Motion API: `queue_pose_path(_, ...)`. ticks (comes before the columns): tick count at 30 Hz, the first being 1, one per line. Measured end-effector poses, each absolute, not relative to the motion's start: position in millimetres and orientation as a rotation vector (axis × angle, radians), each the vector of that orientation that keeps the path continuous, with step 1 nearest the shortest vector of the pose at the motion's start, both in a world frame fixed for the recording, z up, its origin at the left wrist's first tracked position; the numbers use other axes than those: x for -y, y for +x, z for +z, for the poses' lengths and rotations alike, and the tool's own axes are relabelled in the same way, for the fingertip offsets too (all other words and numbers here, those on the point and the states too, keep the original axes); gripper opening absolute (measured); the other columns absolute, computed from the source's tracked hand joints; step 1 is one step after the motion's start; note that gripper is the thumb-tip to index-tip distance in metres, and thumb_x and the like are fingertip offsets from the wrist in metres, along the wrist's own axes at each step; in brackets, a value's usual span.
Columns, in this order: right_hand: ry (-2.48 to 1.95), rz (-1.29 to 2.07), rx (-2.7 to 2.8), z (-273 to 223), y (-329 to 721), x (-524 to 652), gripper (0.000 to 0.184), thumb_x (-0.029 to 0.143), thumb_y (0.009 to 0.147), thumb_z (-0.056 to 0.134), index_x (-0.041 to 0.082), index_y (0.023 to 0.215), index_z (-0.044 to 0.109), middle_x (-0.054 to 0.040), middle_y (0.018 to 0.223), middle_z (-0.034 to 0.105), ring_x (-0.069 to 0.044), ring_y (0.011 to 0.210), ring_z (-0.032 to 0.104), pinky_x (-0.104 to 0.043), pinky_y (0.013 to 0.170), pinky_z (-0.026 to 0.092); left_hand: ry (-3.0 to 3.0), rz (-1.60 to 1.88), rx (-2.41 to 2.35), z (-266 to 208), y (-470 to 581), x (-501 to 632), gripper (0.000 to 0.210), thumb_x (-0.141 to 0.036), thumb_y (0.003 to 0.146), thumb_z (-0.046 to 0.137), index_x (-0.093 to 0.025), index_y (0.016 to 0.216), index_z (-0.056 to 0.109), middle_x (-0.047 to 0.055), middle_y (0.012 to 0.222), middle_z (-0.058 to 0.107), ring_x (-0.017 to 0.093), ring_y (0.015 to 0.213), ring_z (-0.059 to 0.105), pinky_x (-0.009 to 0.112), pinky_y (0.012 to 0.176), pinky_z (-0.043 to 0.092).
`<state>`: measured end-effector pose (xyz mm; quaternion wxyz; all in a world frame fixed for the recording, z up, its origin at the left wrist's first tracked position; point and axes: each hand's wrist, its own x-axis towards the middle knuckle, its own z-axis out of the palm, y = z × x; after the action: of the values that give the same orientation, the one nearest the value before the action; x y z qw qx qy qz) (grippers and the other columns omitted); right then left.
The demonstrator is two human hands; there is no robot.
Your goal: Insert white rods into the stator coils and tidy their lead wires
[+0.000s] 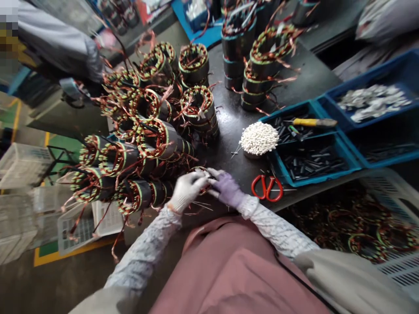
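Observation:
My left hand [188, 189], in a white glove, and my right hand [230, 188], in a purple glove, meet at the table's near edge. Between them is a wire-wound motor stator [203, 169], mostly hidden by the gloves. The fingers of both hands are curled in and closed on it; exactly which part they pinch cannot be made out. Thin pale strands [202, 204] stick out below my left hand. Right of my right hand lie red-handled scissors [269, 188]. Beyond these stands a bundle of thin white sticks [260, 137].
Stacked stators [157, 141] with loose copper leads crowd the left side; more stators [258, 85] stand behind. Blue bins [355, 165] at right hold black sleeves and white pieces, with a yellow-handled tool [310, 122] across one. A crate [401, 267] sits lower right. Another person's sleeve [65, 41] reaches in upper left.

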<state>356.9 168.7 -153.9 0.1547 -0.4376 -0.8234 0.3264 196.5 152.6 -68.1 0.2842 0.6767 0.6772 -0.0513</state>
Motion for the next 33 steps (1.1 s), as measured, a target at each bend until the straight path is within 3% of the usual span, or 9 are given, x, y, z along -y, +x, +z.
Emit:
queue_pose_path(3, -1.284, 0.959, 1.905, -161, 380, -167, 0.035, 0.032, 0.085, 0.051, 0.020, 0.116, 0.061, -0.0099, 0.135, 0.051, -0.023, 0.120, 0.050, -0.040, 0.102, 0.041, 1.886, -0.142, -2.035, -68, 157, -149, 0.025, -0.036, 0.083, 0.052, -0.023, 0.091, 0.072, 0.008, 0.114, 0.064, 0.023, 0.099, 0.061, 0.033, 0.083, 0.050)
queue_pose_path(6, -1.406, 1.041, 1.632, -166, 381, -173, 0.034, 0.034, 0.089, 0.041, 0.018, 0.110, 0.064, -0.0099, 0.124, 0.060, -0.020, 0.113, 0.056, -0.037, 0.099, 0.044, 2.064, -0.070, -1.865, -76, 141, -140, 0.021, -0.035, 0.082, 0.054, -0.026, 0.087, 0.072, 0.005, 0.132, 0.054, 0.024, 0.120, 0.048, 0.036, 0.100, 0.041)
queue_pose_path(9, -1.452, 1.178, 1.660, -165, 355, -186, 0.036, 0.038, 0.089, 0.041, 0.016, 0.102, 0.067, -0.0106, 0.117, 0.064, -0.020, 0.108, 0.060, -0.035, 0.098, 0.045, 2.011, -0.030, -1.671, -90, 156, -131, 0.020, -0.036, 0.082, 0.056, -0.027, 0.088, 0.072, 0.004, 0.135, 0.052, 0.024, 0.123, 0.046, 0.039, 0.106, 0.036)
queue_pose_path(12, -1.534, 1.313, 1.695, -160, 316, -205, 0.043, 0.036, 0.093, 0.031, 0.015, 0.115, 0.061, -0.0099, 0.117, 0.065, -0.019, 0.109, 0.060, -0.033, 0.096, 0.045, 1.843, -0.212, -1.543, -111, 179, -128, 0.025, -0.030, 0.077, 0.061, -0.023, 0.099, 0.070, 0.010, 0.138, 0.048, 0.031, 0.128, 0.041, 0.049, 0.109, 0.029)
queue_pose_path(15, -1.570, 1.365, 2.104, -150, 273, -223, 0.039, 0.040, 0.091, 0.038, 0.019, 0.114, 0.062, -0.0093, 0.112, 0.068, -0.023, 0.106, 0.061, -0.036, 0.092, 0.046, 1.713, -0.267, -1.561, -135, 190, -134, 0.044, -0.026, 0.079, 0.056, -0.014, 0.121, 0.058, 0.017, 0.132, 0.052, 0.032, 0.125, 0.044, 0.046, 0.105, 0.034)
queue_pose_path(20, -1.654, 1.357, 2.439, -133, 244, -234, 0.037, 0.044, 0.085, 0.049, 0.014, 0.092, 0.070, -0.0157, 0.095, 0.071, -0.030, 0.094, 0.065, -0.040, 0.083, 0.048, 1.645, -0.206, -1.544, -148, 177, -143, 0.042, -0.042, 0.080, 0.055, -0.017, 0.113, 0.063, 0.015, 0.101, 0.066, 0.027, 0.089, 0.063, 0.035, 0.073, 0.048)
queue_pose_path(25, -1.484, 1.752, 1.579, -116, 317, -226, 0.044, 0.049, 0.086, 0.039, 0.020, 0.096, 0.070, -0.0078, 0.108, 0.070, -0.023, 0.106, 0.063, -0.035, 0.092, 0.049, 1.781, 0.010, -1.480, -99, 167, -129, 0.031, -0.050, 0.078, 0.057, -0.031, 0.098, 0.071, 0.006, 0.093, 0.063, 0.022, 0.080, 0.061, 0.031, 0.067, 0.045)
queue_pose_path(30, -1.491, 1.762, 1.295, -116, 365, -210, 0.035, 0.045, 0.080, 0.048, 0.020, 0.089, 0.071, -0.0096, 0.104, 0.071, -0.023, 0.100, 0.066, -0.037, 0.089, 0.053, 2.024, 0.261, -1.495, 13, 148, -82, 0.028, -0.049, 0.085, 0.047, -0.042, 0.101, 0.069, 0.003, 0.083, 0.059, 0.014, 0.066, 0.053, 0.026, 0.060, 0.040)
queue_pose_path(33, -1.501, 1.738, 1.317, -126, 366, -202, 0.035, 0.044, 0.078, 0.049, 0.020, 0.087, 0.072, -0.0085, 0.098, 0.073, -0.023, 0.094, 0.068, -0.037, 0.084, 0.055, 2.014, 0.091, -1.955, 64, 123, -59, 0.030, -0.053, 0.082, 0.049, -0.036, 0.092, 0.072, 0.004, 0.076, 0.060, 0.016, 0.067, 0.054, 0.028, 0.062, 0.042)
